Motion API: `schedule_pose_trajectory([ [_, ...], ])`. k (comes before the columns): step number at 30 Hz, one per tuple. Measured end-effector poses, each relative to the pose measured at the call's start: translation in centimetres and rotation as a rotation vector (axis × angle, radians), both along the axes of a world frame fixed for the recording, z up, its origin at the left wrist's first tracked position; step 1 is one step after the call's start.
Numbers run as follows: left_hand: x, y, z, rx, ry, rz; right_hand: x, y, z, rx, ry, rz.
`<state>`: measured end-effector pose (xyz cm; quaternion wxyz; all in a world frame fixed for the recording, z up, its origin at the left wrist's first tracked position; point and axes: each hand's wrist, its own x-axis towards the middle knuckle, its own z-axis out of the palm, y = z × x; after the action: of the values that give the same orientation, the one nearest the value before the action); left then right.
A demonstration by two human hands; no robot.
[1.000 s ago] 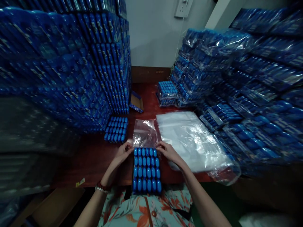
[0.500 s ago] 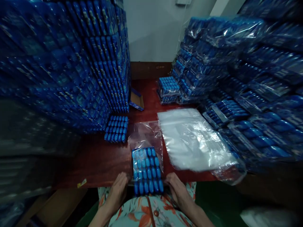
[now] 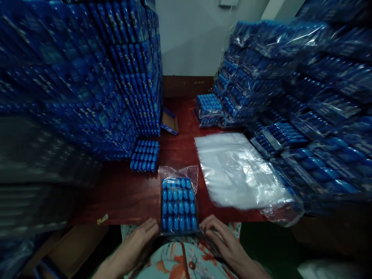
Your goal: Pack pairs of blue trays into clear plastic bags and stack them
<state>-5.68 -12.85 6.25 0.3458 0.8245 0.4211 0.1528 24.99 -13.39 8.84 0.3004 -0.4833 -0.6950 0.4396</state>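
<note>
A flat pack of blue oval pieces [image 3: 178,205] lies at the near edge of the red-brown table [image 3: 128,193], inside a clear plastic bag [image 3: 178,172] whose loose end sticks out past its far side. My left hand [image 3: 139,238] rests at the pack's near left corner and my right hand [image 3: 219,236] at its near right corner. The fingers of both are curled on the bag's near edge. Both hands are blurred.
A tall wall of stacked blue packs [image 3: 87,77] fills the left. Bagged blue packs [image 3: 290,97] pile up on the right. A heap of empty clear bags [image 3: 238,170] lies right of the pack. A loose blue pack [image 3: 145,155] and a small open box [image 3: 169,122] sit further back.
The bag has been drawn fully over the pack, which was only entering it a second ago. My hands have come from the pack's far end to its near end.
</note>
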Motion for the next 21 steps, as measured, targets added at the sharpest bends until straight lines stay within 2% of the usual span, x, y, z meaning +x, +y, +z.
schedule_pose_trajectory([
  [3, 0.9, 3.1, 5.3, 0.041, -0.039, -0.050, -1.3, 2.0, 0.9, -0.028, 0.100, -0.134],
  [5, 1.1, 4.6, 8.3, 0.070, -0.033, -0.061, -1.8, 3.4, 2.2, 0.020, 0.159, -0.191],
  [7, 1.1, 6.0, 11.1, 0.147, -0.038, -0.050, -2.0, 5.2, 4.7, 0.147, 0.178, -0.247],
  [9, 1.0, 7.5, 13.8, 0.295, -0.052, -0.010, -2.1, 7.2, 7.7, 0.321, 0.153, -0.305],
  [12, 1.1, 10.7, 16.8, 0.510, -0.044, 0.083, -2.2, 10.9, 11.5, 0.548, 0.101, -0.396],
  [14, 1.5, 13.4, 17.6, 0.581, -0.074, 0.128, -2.5, 13.8, 12.5, 0.627, 0.096, -0.444],
  [16, 2.0, 16.1, 17.4, 0.618, -0.172, 0.172, -2.9, 16.9, 12.4, 0.619, 0.177, -0.456],
  [19, 3.1, 19.1, 15.4, 0.582, -0.407, 0.316, -3.5, 20.9, 11.3, 0.455, 0.420, -0.390],
  [21, 3.8, 20.1, 13.4, 0.434, -0.615, 0.446, -3.9, 22.5, 10.6, 0.362, 0.544, -0.353],
])
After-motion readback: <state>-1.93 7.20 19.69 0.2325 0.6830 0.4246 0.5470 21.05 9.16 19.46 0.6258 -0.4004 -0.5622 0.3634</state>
